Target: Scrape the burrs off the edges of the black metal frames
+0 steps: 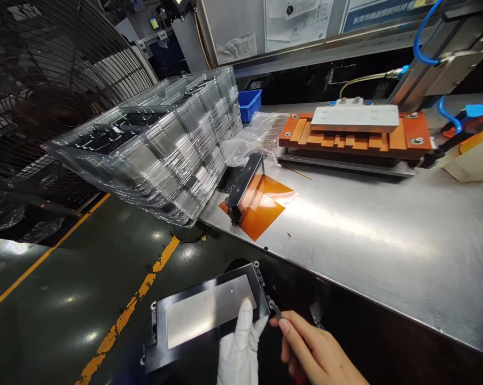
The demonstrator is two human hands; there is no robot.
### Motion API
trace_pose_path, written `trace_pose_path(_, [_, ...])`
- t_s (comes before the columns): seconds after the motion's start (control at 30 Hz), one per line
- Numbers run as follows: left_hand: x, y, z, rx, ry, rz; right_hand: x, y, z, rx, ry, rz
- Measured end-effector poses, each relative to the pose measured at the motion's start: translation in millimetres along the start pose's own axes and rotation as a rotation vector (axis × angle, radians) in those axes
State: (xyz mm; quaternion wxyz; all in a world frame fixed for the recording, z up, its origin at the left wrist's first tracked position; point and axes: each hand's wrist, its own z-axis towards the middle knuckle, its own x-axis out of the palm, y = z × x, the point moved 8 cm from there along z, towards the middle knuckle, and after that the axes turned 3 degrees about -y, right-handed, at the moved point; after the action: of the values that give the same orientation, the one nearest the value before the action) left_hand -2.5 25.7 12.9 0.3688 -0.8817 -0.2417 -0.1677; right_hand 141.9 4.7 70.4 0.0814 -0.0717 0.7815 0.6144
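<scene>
Gloved left hand (239, 347) grips black framed panel (205, 315) off desk's (365, 230) near edge, long axis left-right. Bare right hand (317, 347) pinches small tab (275, 309) at panel's right corner, touching.

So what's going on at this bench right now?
A person stands at a steel workbench. Their gloved left hand holds a black frame with a metal plate below the bench edge, while the bare right hand pinches a small dark tool or tab at the frame's corner. On the bench lie another black part on an orange sheet, an orange fixture behind it, and a leaning stack of clear plastic trays to the left.
</scene>
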Motion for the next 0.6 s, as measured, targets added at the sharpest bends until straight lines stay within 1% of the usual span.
trace_pose_path(0.07, [3.0,-4,0,-0.006,-0.009,-0.006,-22,16,1,-0.21,-0.168,-0.246])
trace_pose_path(0.1, [5.7,-6,0,-0.008,-0.011,-0.011,-29,22,1,-0.303,-0.238,-0.389])
trace_pose_path(0.13, [8.6,-8,-1,-0.008,-0.014,-0.015,-32,26,1,-0.378,-0.287,-0.53])
trace_pose_path(0.2, [14.0,-11,-4,-0.007,-0.024,-0.021,-32,30,2,-0.482,-0.319,-0.76])
trace_pose_path(0.27, [17.5,-14,-7,-0.002,-0.04,-0.023,-29,31,5,-0.53,-0.331,-0.904])
trace_pose_path(0.37, [19.6,-15,-10,0.009,-0.068,-0.02,-26,33,8,-0.543,-0.341,-1.02])
trace_pose_path(0.6, [25.2,-14,-9,0.033,-0.103,0.001,-21,34,10,-0.548,-0.329,-1.088])
